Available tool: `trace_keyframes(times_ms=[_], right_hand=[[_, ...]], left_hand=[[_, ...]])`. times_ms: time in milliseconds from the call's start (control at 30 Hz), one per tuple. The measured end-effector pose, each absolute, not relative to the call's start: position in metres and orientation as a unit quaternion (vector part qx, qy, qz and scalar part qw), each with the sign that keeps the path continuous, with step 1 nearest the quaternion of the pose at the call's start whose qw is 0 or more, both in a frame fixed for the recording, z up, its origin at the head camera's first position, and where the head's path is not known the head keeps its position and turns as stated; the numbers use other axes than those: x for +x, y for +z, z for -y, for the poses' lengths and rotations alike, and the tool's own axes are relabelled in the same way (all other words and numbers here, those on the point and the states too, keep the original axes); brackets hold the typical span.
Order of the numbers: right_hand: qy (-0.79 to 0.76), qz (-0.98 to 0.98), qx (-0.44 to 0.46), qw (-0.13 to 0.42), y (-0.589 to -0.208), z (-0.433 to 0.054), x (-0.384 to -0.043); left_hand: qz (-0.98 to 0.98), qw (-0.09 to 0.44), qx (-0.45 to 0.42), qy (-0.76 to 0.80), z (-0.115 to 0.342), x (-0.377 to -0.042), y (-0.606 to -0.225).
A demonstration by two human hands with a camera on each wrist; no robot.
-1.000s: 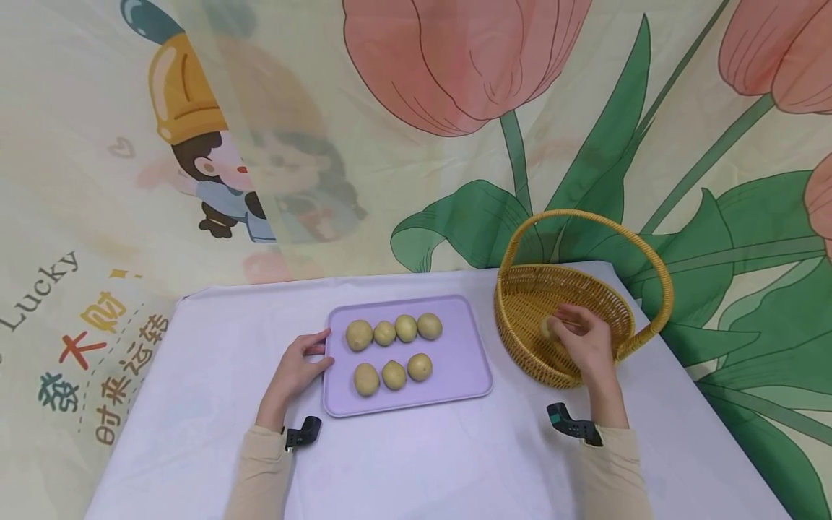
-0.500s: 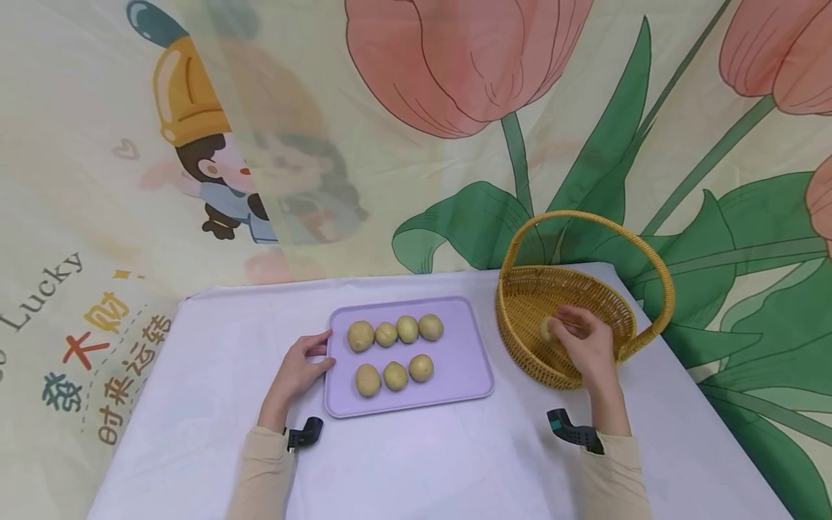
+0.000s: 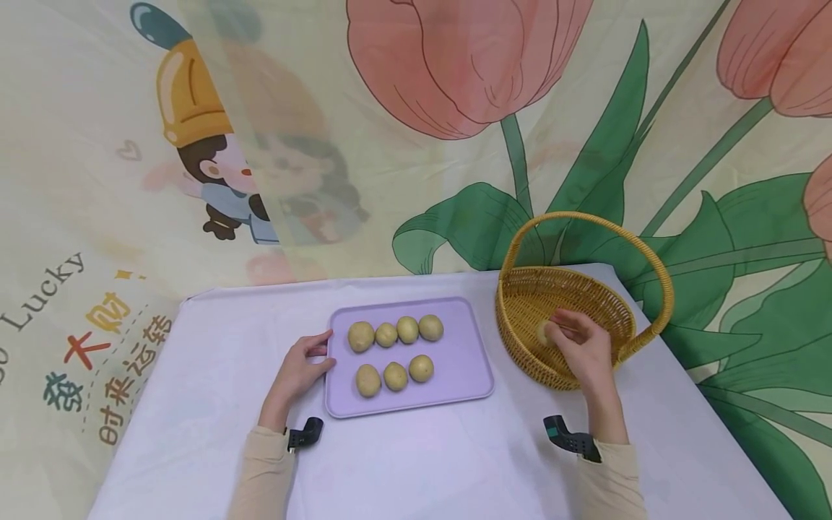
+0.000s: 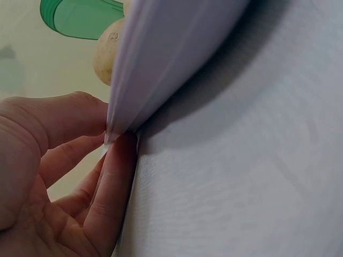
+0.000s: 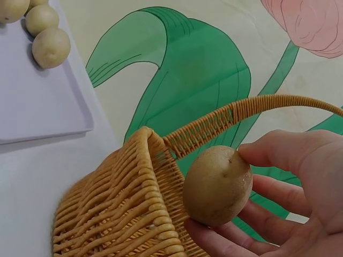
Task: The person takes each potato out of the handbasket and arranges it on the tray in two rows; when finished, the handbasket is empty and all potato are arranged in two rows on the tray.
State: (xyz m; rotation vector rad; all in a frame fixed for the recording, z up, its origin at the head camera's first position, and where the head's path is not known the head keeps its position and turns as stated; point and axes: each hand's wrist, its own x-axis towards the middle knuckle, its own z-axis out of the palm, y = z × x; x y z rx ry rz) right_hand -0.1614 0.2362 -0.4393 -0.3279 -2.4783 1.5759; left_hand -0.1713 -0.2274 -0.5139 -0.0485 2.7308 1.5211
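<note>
My right hand (image 3: 584, 349) pinches a potato (image 5: 217, 185) between thumb and fingers, over the inside of a wicker basket (image 3: 520, 354). In the head view the fingers partly hide that potato. My left hand (image 3: 297, 372) holds the left edge of a lilac tray (image 3: 455, 375), its thumb on the rim and a finger low against the edge in the left wrist view. Several potatoes lie on the tray in two rows, such as a far-row potato (image 3: 430, 328) and a near-row potato (image 3: 367, 380).
The basket's tall arched handle (image 3: 588, 215) rises above its right and back sides. A white cloth (image 3: 416, 462) covers the table. Behind the table's back edge hangs a printed curtain (image 3: 312, 144) with tulips. Each wrist wears a black camera mount (image 3: 305, 433).
My right hand shifts slightly left and down inside the basket, with the potato still pinched. The left hand, the tray and its potatoes stay where they were.
</note>
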Motion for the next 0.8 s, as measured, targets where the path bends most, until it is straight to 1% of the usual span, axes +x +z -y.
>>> trace_keyframes(times_ms=[167, 567, 800], right_hand=[[0.538, 0.83, -0.111, 0.095, -0.436, -0.232, -0.159], [0.538, 0.833, -0.077, 0.099, -0.433, -0.217, -0.155], [0.545, 0.831, -0.04, 0.1, -0.435, -0.198, -0.155]], left_hand=[[-0.871, 0.009, -0.018, 0.49, 0.229, -0.171, -0.513], [-0.873, 0.008, -0.016, 0.488, 0.227, -0.171, -0.516], [-0.873, 0.005, -0.017, 0.488, 0.228, -0.171, -0.515]])
